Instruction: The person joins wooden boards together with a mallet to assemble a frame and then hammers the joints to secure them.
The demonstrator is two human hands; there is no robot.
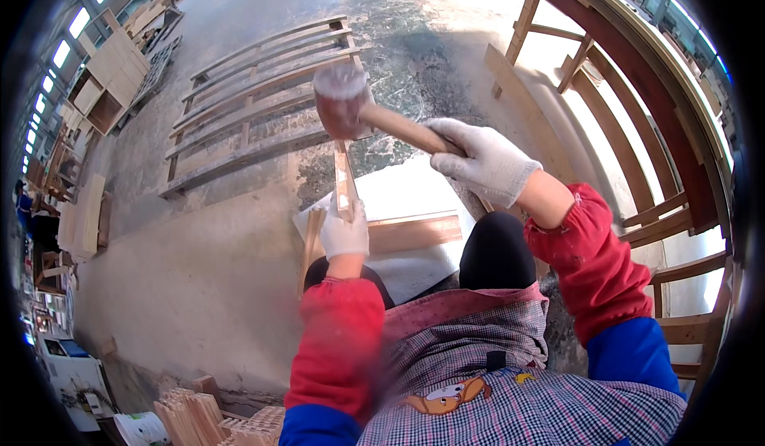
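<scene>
My right hand (482, 159), in a white knit glove, is closed round the wooden handle of a mallet (409, 130). The mallet's reddish-brown, white-topped head is raised in front of me, slightly blurred, right above a narrow wooden strip (343, 177) in the picture; I cannot tell if they touch. My left hand (346, 231), gloved too, grips that strip, which stands up from the fist. Below it a wooden board (416, 233) rests on a white padded surface (406, 187) between my knees. Another wooden piece (311, 248) stands beside my left knee.
A slatted wooden pallet (253, 95) lies on the concrete floor ahead. Along the right runs a long wooden bench frame (629, 119). Stacked wood pieces (191, 414) and a white bucket (142, 428) are at lower left. Boxy wooden cabinets (111, 88) stand farther left.
</scene>
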